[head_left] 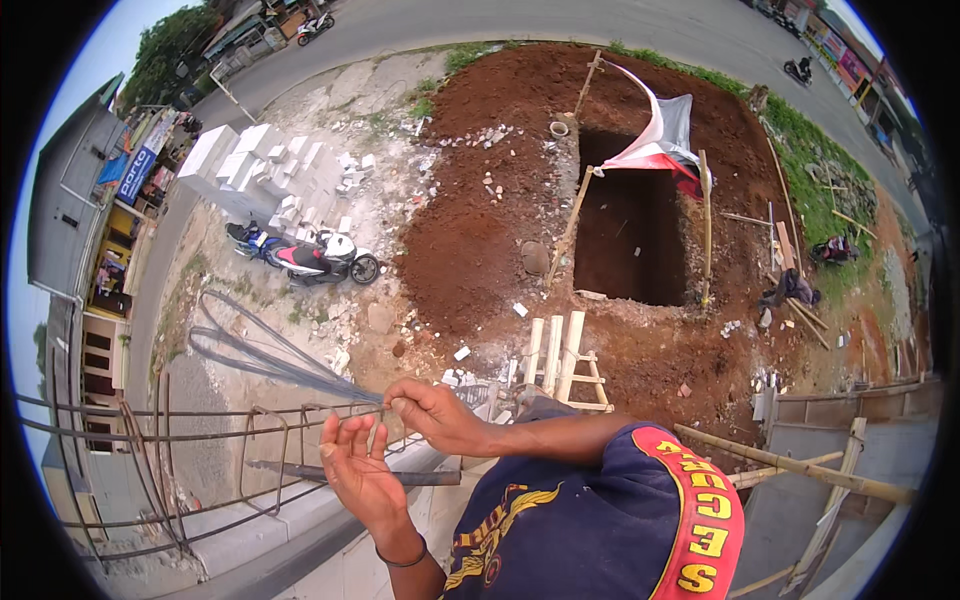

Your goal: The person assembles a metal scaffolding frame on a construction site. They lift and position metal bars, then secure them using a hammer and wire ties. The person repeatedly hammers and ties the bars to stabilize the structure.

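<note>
A bundle of thin grey tie wire, bent into long loops, reaches out over the ground from the top bars of a rebar cage. My right hand pinches at the near end of this wire, beside a top bar. Just below and to the left, my left hand is open, palm turned up and fingers apart, close to the bars. Behind it passes a dark, thick bar; whether the hand touches it cannot be made out.
The cage runs left above a pale block wall. Far below lie a rectangular pit with a cloth over part of it, red soil, white blocks and parked motorcycles. A bamboo ladder stands ahead; bamboo poles lie right.
</note>
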The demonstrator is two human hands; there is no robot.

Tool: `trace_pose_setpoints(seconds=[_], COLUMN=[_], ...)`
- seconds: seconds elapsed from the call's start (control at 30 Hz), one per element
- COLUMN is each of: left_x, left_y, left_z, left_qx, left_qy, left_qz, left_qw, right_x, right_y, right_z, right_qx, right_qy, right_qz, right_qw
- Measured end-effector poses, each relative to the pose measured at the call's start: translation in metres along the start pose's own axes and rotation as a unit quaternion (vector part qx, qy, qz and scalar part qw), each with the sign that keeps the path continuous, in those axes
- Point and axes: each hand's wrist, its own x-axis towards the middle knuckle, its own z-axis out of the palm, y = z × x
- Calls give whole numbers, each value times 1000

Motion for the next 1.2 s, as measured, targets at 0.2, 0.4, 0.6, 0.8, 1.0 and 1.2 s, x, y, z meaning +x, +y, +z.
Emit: trace_pose_setpoints(seconds=[0.2, 0.4, 0.6, 0.8, 1.0, 1.2], left_x=[11, 12, 20, 9, -17, -30], left_y=[11, 13, 41, 59, 62, 72], left_z=[16, 4, -20, -27, -16, -18], left_qx=[-60, -90, -106, -120, 13, 243], left_qy=[16, 44, 110, 104, 38, 42], left_qz=[-2, 20, 76, 79, -79, 25], left_qw=[998, 995, 985, 984, 996, 969], right_x=[-18, -25, -32, -7, 35, 44], right_y=[2, 7, 21, 12, -42, -83], right_z=[22, 31, 25, 27, 47, 69], right_qx=[-10, -33, -112, -107, -61, -71], right_qy=[-48, -97, -155, -236, -172, -221], right_qz=[13, 14, -21, -126, -222, -186], right_qw=[999, 995, 981, 958, 958, 955])
